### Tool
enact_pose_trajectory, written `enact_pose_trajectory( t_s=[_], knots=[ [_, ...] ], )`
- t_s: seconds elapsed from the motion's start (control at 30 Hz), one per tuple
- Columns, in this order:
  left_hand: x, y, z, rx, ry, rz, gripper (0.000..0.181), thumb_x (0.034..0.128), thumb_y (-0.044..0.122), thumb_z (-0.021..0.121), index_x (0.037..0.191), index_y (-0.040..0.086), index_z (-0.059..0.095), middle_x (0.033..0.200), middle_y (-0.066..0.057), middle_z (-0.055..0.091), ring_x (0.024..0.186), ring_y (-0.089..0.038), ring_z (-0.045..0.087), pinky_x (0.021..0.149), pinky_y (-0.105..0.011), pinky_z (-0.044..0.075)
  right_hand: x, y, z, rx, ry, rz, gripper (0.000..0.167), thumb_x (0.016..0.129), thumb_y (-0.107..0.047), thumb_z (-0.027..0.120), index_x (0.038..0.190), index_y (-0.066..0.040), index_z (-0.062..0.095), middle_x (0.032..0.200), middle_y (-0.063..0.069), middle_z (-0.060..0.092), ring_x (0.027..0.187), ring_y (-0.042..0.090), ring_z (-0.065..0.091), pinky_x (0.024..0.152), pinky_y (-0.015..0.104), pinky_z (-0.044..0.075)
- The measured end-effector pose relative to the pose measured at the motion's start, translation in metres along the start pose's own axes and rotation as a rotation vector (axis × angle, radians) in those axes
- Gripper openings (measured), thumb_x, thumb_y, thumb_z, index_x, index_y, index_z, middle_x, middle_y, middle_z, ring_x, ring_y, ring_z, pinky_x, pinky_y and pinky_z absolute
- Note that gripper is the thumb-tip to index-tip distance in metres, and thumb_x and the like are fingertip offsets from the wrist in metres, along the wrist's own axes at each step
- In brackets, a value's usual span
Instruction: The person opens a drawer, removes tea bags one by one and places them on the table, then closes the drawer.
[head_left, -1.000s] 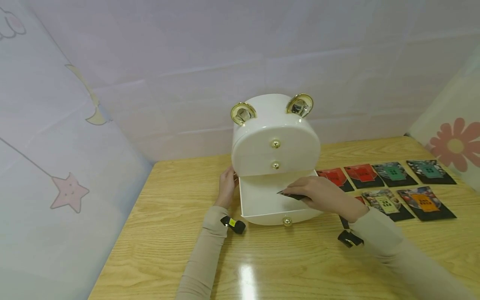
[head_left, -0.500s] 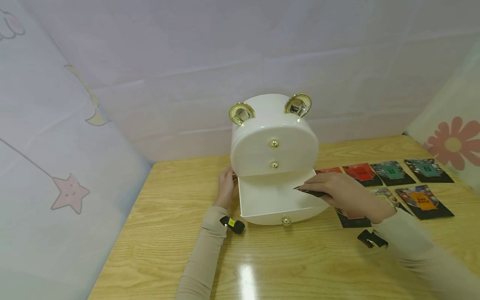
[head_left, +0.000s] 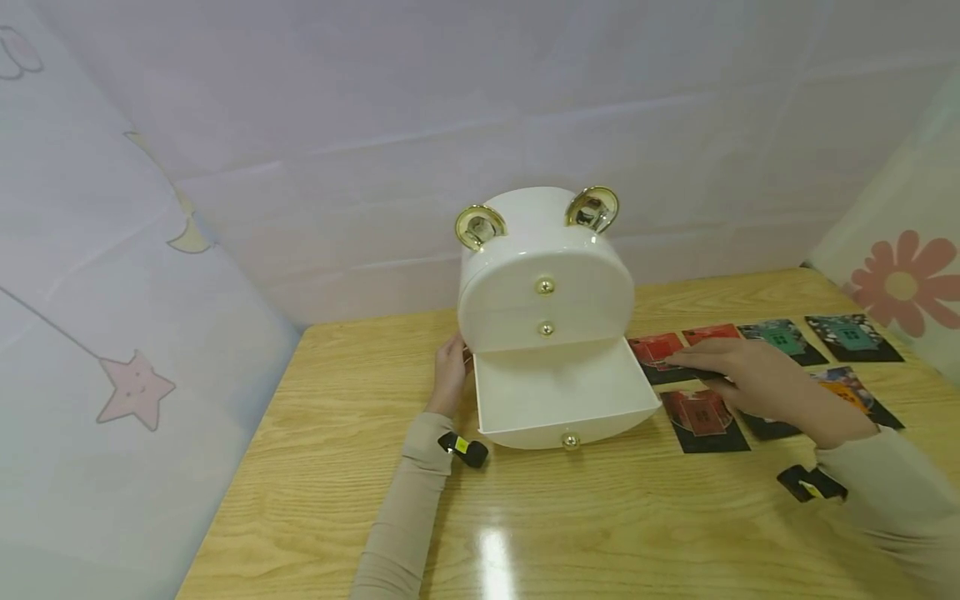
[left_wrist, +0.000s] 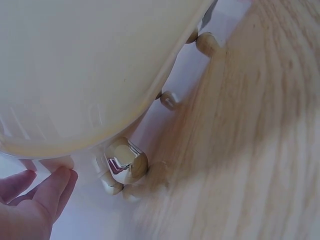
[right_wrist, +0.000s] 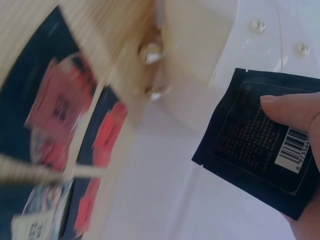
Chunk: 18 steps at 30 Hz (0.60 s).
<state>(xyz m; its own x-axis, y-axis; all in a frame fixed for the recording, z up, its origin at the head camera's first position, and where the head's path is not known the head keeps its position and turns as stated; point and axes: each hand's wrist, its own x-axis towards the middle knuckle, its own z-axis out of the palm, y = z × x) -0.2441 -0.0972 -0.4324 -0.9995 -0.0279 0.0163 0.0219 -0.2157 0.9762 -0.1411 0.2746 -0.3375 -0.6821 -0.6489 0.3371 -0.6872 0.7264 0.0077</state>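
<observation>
A white box [head_left: 546,296] with gold-rimmed ears stands on the wooden table, its lowest drawer [head_left: 558,387] pulled out with nothing visible inside. My left hand [head_left: 451,375] is at the box's left side; in the left wrist view its straight fingertips [left_wrist: 62,172] touch the glossy white wall. To the right of the drawer, my right hand [head_left: 761,383] pinches a small black packet [right_wrist: 240,130] with a barcode on its back, the thumb lying flat on that face. From the head view only a dark edge of this packet shows under the fingers.
Several printed packets lie right of the box, among them a red one [head_left: 705,417], another red one [head_left: 656,350], a green one [head_left: 783,340] and a teal one [head_left: 855,337]. Under the right hand an orange one [head_left: 843,387] is partly covered. A cloth backdrop [head_left: 375,208] closes off the rear.
My right hand has moved right with the black packet, from over the open drawer to above the packets lying on the table. My left hand has stayed at the box's side.
</observation>
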Motion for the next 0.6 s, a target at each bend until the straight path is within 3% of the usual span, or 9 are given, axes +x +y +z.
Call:
enact_pose_trajectory(
  t_s=[0.1, 0.2, 0.33, 0.4, 0.6],
  knots=[
    [0.0, 0.0, -0.001, 0.002, -0.002, -0.001, 0.038, 0.0995, 0.025, 0.035, 0.12, -0.002, 0.054, 0.113, -0.013, 0.055, 0.1, -0.021, 0.056, 0.095, -0.04, 0.04, -0.01, 0.009, -0.002, -0.03, 0.014, 0.009, 0.049, 0.064, 0.002, 0.074, 0.111, -0.01, 0.064, 0.1, 0.013, 0.064, 0.065, 0.016, 0.056, 0.047, 0.022, 0.031],
    [0.0, 0.0, -0.001, 0.002, -0.006, -0.003, 0.039, 0.0994, 0.025, 0.035, 0.12, -0.002, 0.054, 0.112, -0.013, 0.055, 0.1, -0.02, 0.056, 0.095, -0.04, 0.04, -0.022, 0.019, -0.005, -0.051, 0.011, 0.036, 0.045, 0.068, 0.001, 0.073, 0.111, -0.01, 0.063, 0.099, 0.013, 0.064, 0.071, 0.022, 0.06, 0.048, 0.027, 0.04],
    [0.0, 0.0, -0.001, 0.005, -0.005, -0.008, 0.038, 0.0994, 0.024, 0.035, 0.12, -0.002, 0.054, 0.111, -0.012, 0.055, 0.098, -0.019, 0.056, 0.095, -0.04, 0.04, -0.036, 0.031, -0.009, -0.068, 0.006, 0.089, 0.036, 0.076, 0.0, 0.068, 0.111, -0.01, 0.062, 0.102, 0.016, 0.063, 0.052, 0.005, 0.048, 0.044, 0.023, 0.034],
    [0.0, 0.0, 0.0, 0.007, -0.002, -0.01, 0.038, 0.0994, 0.024, 0.035, 0.119, -0.003, 0.054, 0.11, -0.012, 0.056, 0.097, -0.018, 0.057, 0.095, -0.04, 0.041, -0.042, 0.037, -0.011, -0.086, 0.0, 0.107, 0.037, 0.075, 0.001, 0.068, 0.11, -0.008, 0.062, 0.101, 0.018, 0.063, 0.047, 0.002, 0.039, 0.044, 0.022, 0.027],
    [0.0, 0.0, -0.001, 0.02, 0.003, -0.01, 0.037, 0.099, 0.021, 0.035, 0.119, -0.002, 0.055, 0.109, -0.01, 0.056, 0.094, -0.015, 0.057, 0.094, -0.039, 0.042, -0.061, 0.055, -0.014, -0.139, -0.065, 0.22, 0.048, 0.066, 0.006, 0.07, 0.112, -0.003, 0.059, 0.099, 0.024, 0.061, 0.045, 0.002, 0.036, 0.043, 0.023, 0.026]
  ],
)
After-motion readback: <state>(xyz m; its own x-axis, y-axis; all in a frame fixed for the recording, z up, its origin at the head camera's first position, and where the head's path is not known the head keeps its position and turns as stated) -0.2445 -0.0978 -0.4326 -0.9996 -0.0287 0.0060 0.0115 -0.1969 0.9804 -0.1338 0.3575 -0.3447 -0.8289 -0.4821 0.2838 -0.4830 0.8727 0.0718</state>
